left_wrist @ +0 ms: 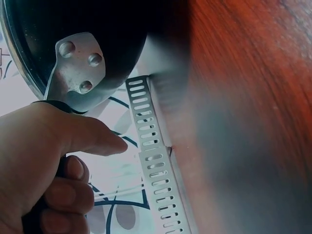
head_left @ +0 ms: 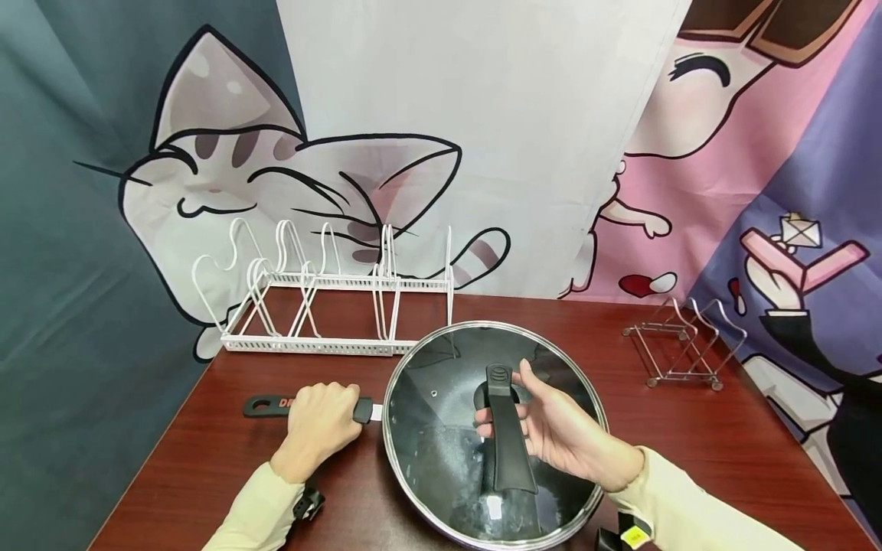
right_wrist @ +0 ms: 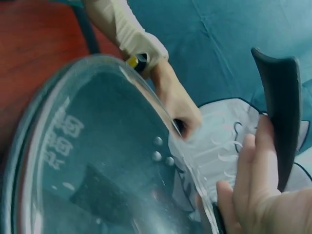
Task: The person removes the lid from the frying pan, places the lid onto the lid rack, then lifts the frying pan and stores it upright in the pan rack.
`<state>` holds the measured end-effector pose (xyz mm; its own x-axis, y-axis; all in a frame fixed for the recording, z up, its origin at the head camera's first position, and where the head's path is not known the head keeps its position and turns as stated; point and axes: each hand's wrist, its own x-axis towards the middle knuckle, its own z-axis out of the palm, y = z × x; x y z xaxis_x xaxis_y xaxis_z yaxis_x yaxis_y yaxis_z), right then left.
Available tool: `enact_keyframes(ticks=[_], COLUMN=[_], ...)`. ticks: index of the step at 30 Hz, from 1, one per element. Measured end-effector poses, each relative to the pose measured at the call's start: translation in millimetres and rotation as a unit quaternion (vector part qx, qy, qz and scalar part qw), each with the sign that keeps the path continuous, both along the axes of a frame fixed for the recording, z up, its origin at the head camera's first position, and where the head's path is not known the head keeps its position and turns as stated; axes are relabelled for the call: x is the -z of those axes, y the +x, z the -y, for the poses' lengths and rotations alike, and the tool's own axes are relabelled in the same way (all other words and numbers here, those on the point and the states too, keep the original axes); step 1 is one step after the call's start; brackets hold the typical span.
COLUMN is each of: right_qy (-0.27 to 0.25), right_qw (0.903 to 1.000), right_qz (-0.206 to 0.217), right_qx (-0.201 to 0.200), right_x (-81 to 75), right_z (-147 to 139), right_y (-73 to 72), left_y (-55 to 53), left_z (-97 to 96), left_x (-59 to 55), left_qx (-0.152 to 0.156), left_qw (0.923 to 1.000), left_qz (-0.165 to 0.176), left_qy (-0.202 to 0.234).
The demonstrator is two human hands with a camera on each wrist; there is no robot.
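A frying pan with a long black handle [head_left: 265, 406] is covered by a round glass lid [head_left: 441, 459] with a metal rim. My left hand [head_left: 324, 417] grips the pan handle; in the left wrist view, that hand [left_wrist: 53, 165] has its thumb extended toward the riveted bracket [left_wrist: 80, 66]. The lid carries a black upright handle [head_left: 510, 440]. My right hand [head_left: 558, 428] reaches under this lid handle, its fingertips showing on the far side and its thumb standing apart. In the right wrist view, the fingers [right_wrist: 258, 165] look straight against the handle's underside.
Behind the pan stands a white wire rack [head_left: 310, 346] with several upright dividers. A smaller metal wire rack [head_left: 682, 375] sits at the right of the brown table [head_left: 186, 467]. A cartoon-printed cloth [head_left: 537, 153] hangs behind the table.
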<state>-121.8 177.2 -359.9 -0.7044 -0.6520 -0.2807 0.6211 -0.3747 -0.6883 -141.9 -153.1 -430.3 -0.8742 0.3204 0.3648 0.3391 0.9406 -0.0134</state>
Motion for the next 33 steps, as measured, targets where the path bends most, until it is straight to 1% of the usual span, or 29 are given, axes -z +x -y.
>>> enact_keyframes(ticks=[3,6,10,13,18,24,29,33], right_qy=[0.006,0.040,0.083,0.100,0.127,0.166,0.188,0.188], right_qw=[0.9999,0.9991,0.9958,0.9930,0.9883,0.9785,0.9725,0.9712], right_qz=[0.009,0.009,0.011,0.008,-0.005,-0.010,0.002,0.003], right_qx=[-0.003,0.004,0.038,0.062,0.083,0.122,0.137,0.147], right_x=[0.2,-1.2,-4.8,-6.9,-8.5,-10.5,-12.7,-13.1], right_z=[5,12,21,25,31,39,43,43], right_y=[1.3,3.7,6.6,7.9,9.9,10.9,10.2,9.2], left_y=[0.2,0.3,-0.1,-0.1,0.5,0.2,0.5,0.9], left_z=[-0.1,0.3,-0.3,-0.9,-0.9,-0.7,-2.2,-5.2], left_x=[0.1,0.0,-0.8,-1.0,-0.6,-0.2,0.0,-0.3], left_qx=[0.000,-0.001,-0.001,-0.001,-0.005,-0.005,-0.010,-0.010], left_qw=[1.0000,1.0000,1.0000,1.0000,0.9999,0.9999,0.9998,0.9998], left_qz=[0.006,0.007,0.006,0.008,0.009,0.003,0.007,0.005], left_qy=[-0.002,-0.003,-0.001,-0.002,-0.007,-0.009,-0.014,-0.014])
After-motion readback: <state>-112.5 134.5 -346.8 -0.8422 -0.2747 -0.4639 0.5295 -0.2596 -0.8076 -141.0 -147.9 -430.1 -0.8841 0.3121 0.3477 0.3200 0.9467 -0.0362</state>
